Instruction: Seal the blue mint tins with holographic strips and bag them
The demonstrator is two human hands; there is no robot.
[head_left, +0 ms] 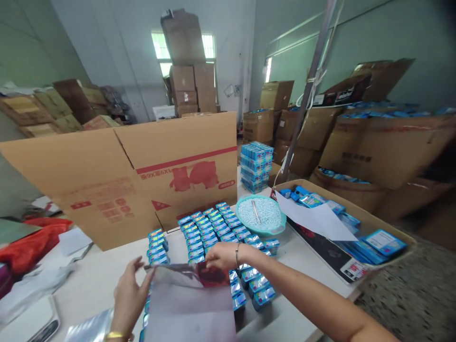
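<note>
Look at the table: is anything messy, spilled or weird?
A white paper sheet lies crooked across the open carton, partly covering blue boxes jumbled inside. That looks messy beside the neat rows of blue boxes on the table. The white pellets all look safe in the turquoise bowl.

The pale sheet [190, 308], cut off by the lower edge, hides part of the rows of small blue boxes [208, 232]. Fingertips of the right hand [217, 256] are partly hidden, and its arm leaves at lower right. The left hand's [130, 294] forearm, the clear packet [89, 327] and the white device [33, 320] are cropped below. Lettering on the rear carton [377, 142] is too blurred to read.
</note>
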